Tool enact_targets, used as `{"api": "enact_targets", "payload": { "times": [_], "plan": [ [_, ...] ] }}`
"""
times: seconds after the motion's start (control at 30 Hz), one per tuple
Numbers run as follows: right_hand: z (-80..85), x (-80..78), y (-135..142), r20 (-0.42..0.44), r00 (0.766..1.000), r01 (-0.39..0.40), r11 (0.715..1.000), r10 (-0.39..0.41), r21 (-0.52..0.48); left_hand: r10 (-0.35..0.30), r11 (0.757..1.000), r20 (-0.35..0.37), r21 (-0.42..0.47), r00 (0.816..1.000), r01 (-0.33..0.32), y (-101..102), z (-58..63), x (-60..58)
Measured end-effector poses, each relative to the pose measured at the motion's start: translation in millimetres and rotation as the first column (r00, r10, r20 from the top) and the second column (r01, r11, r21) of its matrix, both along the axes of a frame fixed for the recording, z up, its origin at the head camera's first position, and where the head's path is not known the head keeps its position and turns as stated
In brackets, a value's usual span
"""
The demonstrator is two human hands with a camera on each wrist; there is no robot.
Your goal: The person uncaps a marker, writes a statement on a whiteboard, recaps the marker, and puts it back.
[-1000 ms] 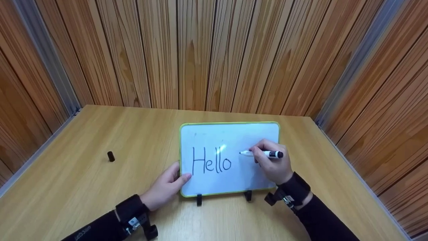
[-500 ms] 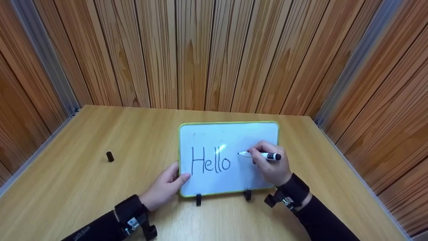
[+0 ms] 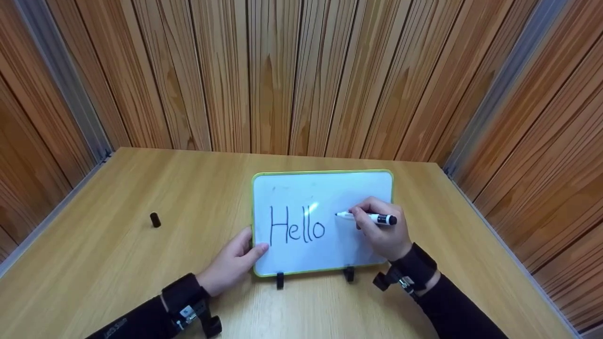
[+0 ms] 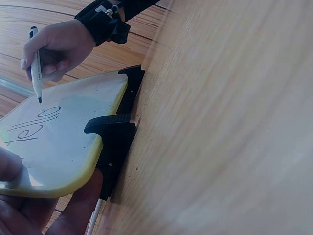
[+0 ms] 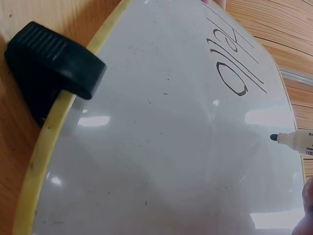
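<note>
A small whiteboard [image 3: 301, 256] with a yellow-green rim leans on a black stand [image 4: 112, 152], and "Hello" is written in black on its left half. My left hand [image 3: 233, 263] grips the board's lower left edge, thumb on the front and fingers behind. Between the thumb and fingers of my right hand [image 3: 384, 228] is a white marker [image 3: 384, 219] with a black end. Its bare dark tip points left, just right of the "o". In the right wrist view the marker [image 5: 296, 141] tip appears slightly off the board; exact contact cannot be told.
A black marker cap [image 3: 155, 220] stands or lies on the wooden table [image 3: 202, 197] to the left of the board. Wood-panelled walls [image 3: 273, 75] close in the back and both sides. Two stand hooks [image 3: 280, 281] stick out at the board's bottom edge.
The marker tip has shifted very slightly left, then stayed by the same spot. My left hand keeps its hold on the board, and the writing looks the same.
</note>
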State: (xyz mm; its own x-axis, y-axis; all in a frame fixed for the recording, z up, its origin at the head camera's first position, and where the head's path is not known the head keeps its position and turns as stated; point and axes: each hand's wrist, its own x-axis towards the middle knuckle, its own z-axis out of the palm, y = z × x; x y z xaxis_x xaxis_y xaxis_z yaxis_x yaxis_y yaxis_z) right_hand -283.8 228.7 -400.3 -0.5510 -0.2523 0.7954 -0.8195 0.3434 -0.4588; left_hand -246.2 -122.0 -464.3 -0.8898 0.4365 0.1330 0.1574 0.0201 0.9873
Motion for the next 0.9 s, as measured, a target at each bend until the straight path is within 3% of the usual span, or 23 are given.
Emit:
{"api": "enact_targets", "payload": {
  "times": [0.9],
  "plan": [
    [-3.1, -3.5, 0.2, -0.023, 0.999, -0.036, 0.999, 0.036, 0.005, -0.017, 1.0, -0.007, 0.019, 1.0, 0.017, 1.1, -2.2, -2.2]
  ]
}}
